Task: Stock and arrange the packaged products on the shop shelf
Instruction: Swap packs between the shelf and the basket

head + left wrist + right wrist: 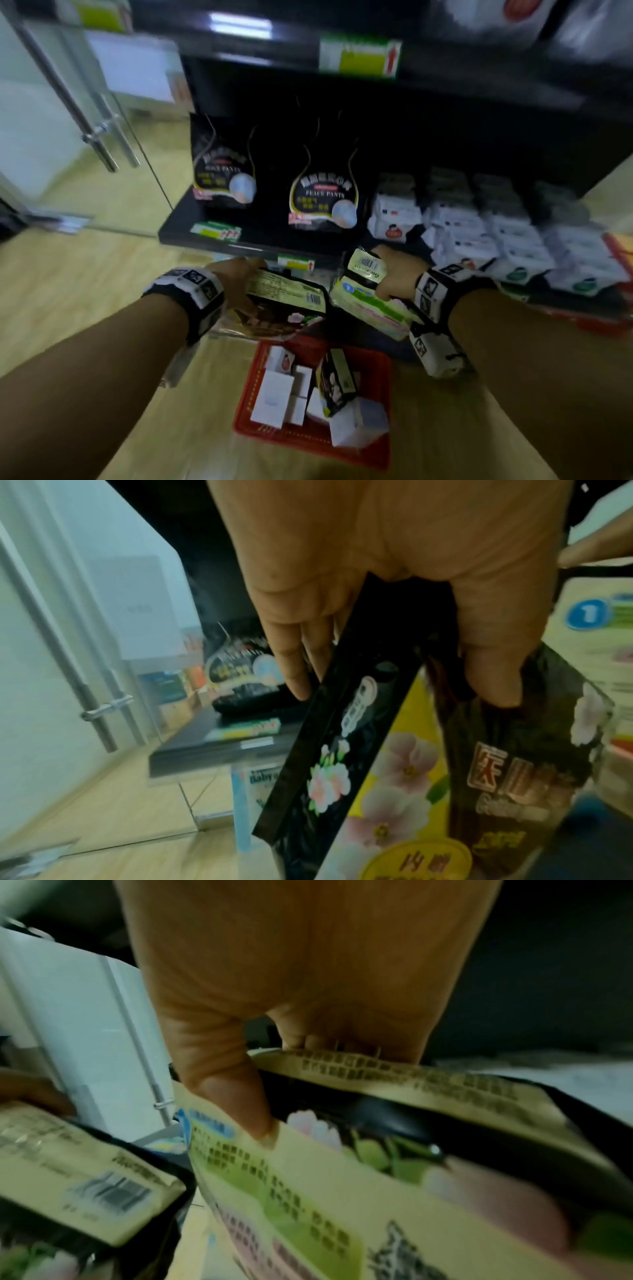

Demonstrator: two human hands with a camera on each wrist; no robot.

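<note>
My left hand grips a black packet with pink flowers and a pale yellow back, held flat above the red basket. In the left wrist view the fingers and thumb clamp the black flowered packet. My right hand grips a bundle of pale yellow-green packets beside it; the right wrist view shows the thumb pressed on the yellow-green packet. Both hands hover just in front of the lowest black shelf.
Two black "Peace Pants" bags stand on the shelf's left; rows of white packs fill its right. The red basket on the wooden floor holds white boxes and another black packet. A glass door with metal handles stands left.
</note>
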